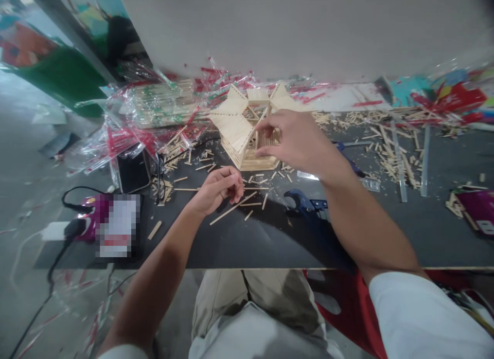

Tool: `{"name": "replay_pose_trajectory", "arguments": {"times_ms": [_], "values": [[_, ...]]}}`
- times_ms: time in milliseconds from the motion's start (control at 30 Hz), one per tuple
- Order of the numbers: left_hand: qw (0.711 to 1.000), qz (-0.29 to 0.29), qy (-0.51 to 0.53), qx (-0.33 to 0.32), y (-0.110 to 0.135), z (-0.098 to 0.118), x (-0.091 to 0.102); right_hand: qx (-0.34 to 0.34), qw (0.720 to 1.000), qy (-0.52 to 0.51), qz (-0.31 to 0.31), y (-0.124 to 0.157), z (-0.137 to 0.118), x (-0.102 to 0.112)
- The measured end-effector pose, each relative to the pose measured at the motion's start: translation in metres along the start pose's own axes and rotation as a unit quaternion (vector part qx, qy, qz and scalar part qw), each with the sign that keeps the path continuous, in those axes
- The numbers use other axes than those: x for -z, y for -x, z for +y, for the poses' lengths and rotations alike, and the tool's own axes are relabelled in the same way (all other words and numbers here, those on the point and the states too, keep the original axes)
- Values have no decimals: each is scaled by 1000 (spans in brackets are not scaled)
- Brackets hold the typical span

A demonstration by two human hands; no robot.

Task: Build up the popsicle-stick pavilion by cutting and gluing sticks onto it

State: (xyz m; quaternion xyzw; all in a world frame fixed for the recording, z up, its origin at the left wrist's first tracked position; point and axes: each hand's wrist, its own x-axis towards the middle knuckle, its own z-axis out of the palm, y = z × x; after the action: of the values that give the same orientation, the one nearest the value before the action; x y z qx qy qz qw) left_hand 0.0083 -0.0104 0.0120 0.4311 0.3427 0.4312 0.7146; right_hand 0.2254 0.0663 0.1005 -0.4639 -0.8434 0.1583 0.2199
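Note:
A small model building made of wooden sticks stands on the dark table, with flared roof panels and an open front. My right hand reaches to its right front side. Thumb and index finger are spread, and nothing shows between them; whether they touch the model I cannot tell. My left hand is low in front of the model, its fingers curled in and the thumb against them. What it holds, if anything, is hidden. Loose thin sticks lie under and beside the left hand.
A blue cutter-like tool lies beneath my right forearm. Stick offcuts litter the table's right side. Plastic-wrapped stick bundles line the back left. A phone, a power strip and cables sit at the left edge.

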Motion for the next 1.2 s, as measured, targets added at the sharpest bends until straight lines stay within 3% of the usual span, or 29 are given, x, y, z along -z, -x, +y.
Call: {"name": "replay_pose_trajectory", "arguments": {"times_ms": [300,633,1200], "values": [[1000,-14,-4,1,1,0,-1,-19,1000,-9,-3,4,-3,5],[999,0,-36,-4,-1,-4,-1,40,998,28,-32,5,-3,5],[997,-14,-76,-4,-2,-10,2,54,996,50,-49,4,-1,6]]}}
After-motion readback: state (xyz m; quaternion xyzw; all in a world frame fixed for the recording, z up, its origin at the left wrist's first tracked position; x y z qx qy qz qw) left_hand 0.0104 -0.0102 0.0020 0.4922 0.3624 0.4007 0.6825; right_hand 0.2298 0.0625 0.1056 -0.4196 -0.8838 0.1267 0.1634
